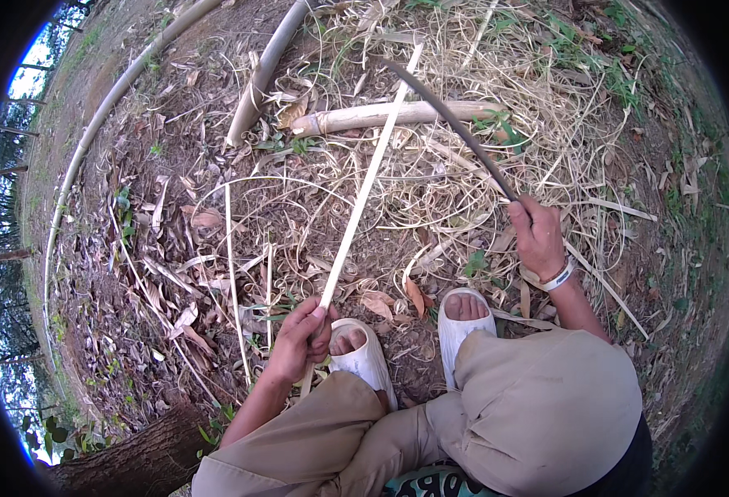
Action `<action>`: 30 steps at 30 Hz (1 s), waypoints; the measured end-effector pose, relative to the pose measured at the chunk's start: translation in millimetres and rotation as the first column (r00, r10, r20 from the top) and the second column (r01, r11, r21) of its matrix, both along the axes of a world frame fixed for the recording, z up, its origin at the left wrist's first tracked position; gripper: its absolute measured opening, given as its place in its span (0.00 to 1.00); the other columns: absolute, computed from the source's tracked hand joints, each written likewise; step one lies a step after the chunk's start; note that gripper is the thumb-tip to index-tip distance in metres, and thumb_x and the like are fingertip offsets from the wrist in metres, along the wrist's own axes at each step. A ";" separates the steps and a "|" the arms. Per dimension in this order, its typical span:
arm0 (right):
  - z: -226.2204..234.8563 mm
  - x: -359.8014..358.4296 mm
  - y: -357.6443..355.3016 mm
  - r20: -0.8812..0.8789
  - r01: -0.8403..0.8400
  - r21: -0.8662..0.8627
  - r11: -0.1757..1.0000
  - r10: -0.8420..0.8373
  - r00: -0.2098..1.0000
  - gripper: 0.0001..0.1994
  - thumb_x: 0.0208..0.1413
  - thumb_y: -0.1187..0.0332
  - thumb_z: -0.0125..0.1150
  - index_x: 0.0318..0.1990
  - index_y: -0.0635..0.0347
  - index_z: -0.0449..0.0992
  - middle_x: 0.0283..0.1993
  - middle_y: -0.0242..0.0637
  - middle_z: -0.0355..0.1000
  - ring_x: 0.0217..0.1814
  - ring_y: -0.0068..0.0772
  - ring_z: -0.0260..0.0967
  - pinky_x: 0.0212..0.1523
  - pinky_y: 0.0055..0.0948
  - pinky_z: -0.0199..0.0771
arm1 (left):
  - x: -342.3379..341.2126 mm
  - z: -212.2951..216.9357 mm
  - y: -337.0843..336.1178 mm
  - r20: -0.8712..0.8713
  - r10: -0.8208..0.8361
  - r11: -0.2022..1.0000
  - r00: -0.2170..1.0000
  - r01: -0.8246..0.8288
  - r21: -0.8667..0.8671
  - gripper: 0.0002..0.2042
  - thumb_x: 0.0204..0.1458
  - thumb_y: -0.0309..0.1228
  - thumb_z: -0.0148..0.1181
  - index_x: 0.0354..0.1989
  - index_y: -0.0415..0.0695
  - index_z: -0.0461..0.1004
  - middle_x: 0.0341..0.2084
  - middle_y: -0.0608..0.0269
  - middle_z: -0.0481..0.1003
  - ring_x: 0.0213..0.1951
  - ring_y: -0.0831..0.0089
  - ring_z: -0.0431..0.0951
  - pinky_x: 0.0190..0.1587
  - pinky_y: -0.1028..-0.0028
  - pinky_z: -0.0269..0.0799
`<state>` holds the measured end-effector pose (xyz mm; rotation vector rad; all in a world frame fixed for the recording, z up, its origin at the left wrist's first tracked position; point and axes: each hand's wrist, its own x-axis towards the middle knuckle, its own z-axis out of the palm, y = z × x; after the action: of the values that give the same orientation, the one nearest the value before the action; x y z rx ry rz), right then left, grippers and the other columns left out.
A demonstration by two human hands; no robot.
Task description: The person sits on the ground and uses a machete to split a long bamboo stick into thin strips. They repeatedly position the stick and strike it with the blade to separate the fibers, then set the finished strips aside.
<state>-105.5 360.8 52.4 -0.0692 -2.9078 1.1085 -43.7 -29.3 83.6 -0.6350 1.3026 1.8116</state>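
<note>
My left hand (pixel 305 335) is closed around a long pale bamboo strip (pixel 370 178), near its lower end. The strip slants up and away to the right, its far part crossing over a cut bamboo piece on the ground. In my right hand (pixel 538 236) is the handle end of a long, dark, slightly curved knife (pixel 451 124). Its blade points up and to the left, toward the strip's far end, and its tip appears a little to the right of the strip. The knife's handle is hidden in my fist.
A cut bamboo piece (pixel 364 118) lies ahead, beside a thicker bamboo pole (pixel 266 79). Curly shavings (pixel 580 108) cover the ground at the far right. A long bent pole (pixel 91 132) runs along the left. My white sandals (pixel 364 360) are near; a tree trunk (pixel 136 455) lies lower left.
</note>
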 end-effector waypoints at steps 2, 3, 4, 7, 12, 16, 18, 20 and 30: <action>4.6 14.1 -47.1 -0.082 -0.202 -0.074 0.977 0.196 0.977 0.23 0.61 0.48 0.56 0.27 0.61 0.74 0.16 0.43 0.66 0.17 0.47 0.68 0.20 0.40 0.63 | -23.8 -0.1 20.9 -0.054 -0.003 0.997 0.999 0.007 0.075 0.12 0.65 0.39 0.46 0.41 0.42 0.66 0.16 0.73 0.57 0.15 0.85 0.52 0.16 0.82 0.46; 2.2 21.3 -64.4 -0.129 -0.290 -0.060 0.955 0.280 0.951 0.23 0.59 0.47 0.58 0.26 0.60 0.73 0.16 0.42 0.67 0.17 0.46 0.69 0.19 0.39 0.65 | -30.6 -4.3 31.2 -0.075 -0.010 0.992 0.997 0.019 0.123 0.12 0.65 0.38 0.45 0.40 0.42 0.66 0.16 0.73 0.57 0.15 0.85 0.52 0.17 0.82 0.46; -1.9 24.8 -84.8 -0.161 -0.367 -0.037 0.929 0.357 0.920 0.23 0.58 0.46 0.59 0.25 0.59 0.72 0.16 0.40 0.67 0.17 0.44 0.69 0.19 0.38 0.66 | -31.8 -2.3 33.8 -0.046 0.009 0.997 0.999 -0.005 0.079 0.12 0.65 0.38 0.45 0.40 0.42 0.66 0.17 0.73 0.57 0.16 0.85 0.52 0.17 0.82 0.46; -4.6 29.8 -117.6 -0.225 -0.453 -0.015 0.891 0.438 0.870 0.25 0.56 0.43 0.60 0.24 0.58 0.71 0.15 0.38 0.67 0.17 0.42 0.70 0.19 0.37 0.67 | -30.9 -0.1 35.6 0.013 0.011 0.999 1.000 -0.011 0.035 0.12 0.65 0.38 0.44 0.39 0.42 0.66 0.18 0.74 0.57 0.17 0.85 0.51 0.18 0.82 0.46; -5.8 37.2 -117.8 -0.226 -0.495 0.005 0.869 0.483 0.846 0.27 0.56 0.40 0.59 0.23 0.59 0.71 0.16 0.39 0.67 0.17 0.40 0.70 0.19 0.37 0.68 | -11.9 3.6 40.8 -0.041 -0.001 0.998 0.999 0.004 0.069 0.10 0.67 0.40 0.43 0.38 0.48 0.65 0.19 0.76 0.54 0.18 0.86 0.48 0.20 0.82 0.43; -7.7 43.4 -112.7 -0.239 -0.498 0.010 0.867 0.486 0.841 0.28 0.54 0.39 0.59 0.24 0.59 0.72 0.17 0.39 0.69 0.17 0.40 0.70 0.20 0.36 0.68 | -3.3 2.5 45.5 -0.110 -0.030 0.993 0.993 0.042 0.111 0.12 0.67 0.42 0.44 0.37 0.48 0.65 0.17 0.78 0.54 0.17 0.87 0.48 0.19 0.82 0.42; -7.5 43.5 -113.2 -0.264 -0.482 0.026 0.876 0.471 0.842 0.29 0.52 0.36 0.59 0.25 0.57 0.74 0.18 0.37 0.69 0.17 0.39 0.70 0.20 0.35 0.68 | -5.0 3.9 45.0 -0.043 -0.041 0.988 0.998 0.047 0.144 0.13 0.66 0.42 0.45 0.36 0.47 0.66 0.16 0.78 0.53 0.16 0.87 0.47 0.18 0.81 0.41; -4.0 40.4 -111.4 -0.342 -0.484 0.094 0.870 0.484 0.805 0.29 0.51 0.35 0.59 0.25 0.56 0.75 0.18 0.35 0.69 0.17 0.37 0.70 0.20 0.33 0.68 | -8.6 11.3 41.5 0.049 -0.091 0.981 0.995 0.081 0.175 0.14 0.66 0.42 0.45 0.33 0.46 0.67 0.15 0.79 0.51 0.16 0.87 0.46 0.18 0.81 0.39; -32.7 17.1 -12.0 -0.195 -0.078 0.380 0.922 0.162 0.967 0.29 0.55 0.36 0.55 0.22 0.55 0.72 0.14 0.37 0.66 0.16 0.43 0.67 0.23 0.38 0.67 | 4.2 22.1 -7.3 0.194 -0.060 0.983 0.979 0.024 0.183 0.18 0.64 0.42 0.46 0.27 0.41 0.65 0.11 0.76 0.51 0.12 0.86 0.47 0.15 0.81 0.42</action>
<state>-88.4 348.8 19.8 0.2316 -2.8846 0.5149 -39.5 -36.6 105.7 -0.6647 0.9998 1.7584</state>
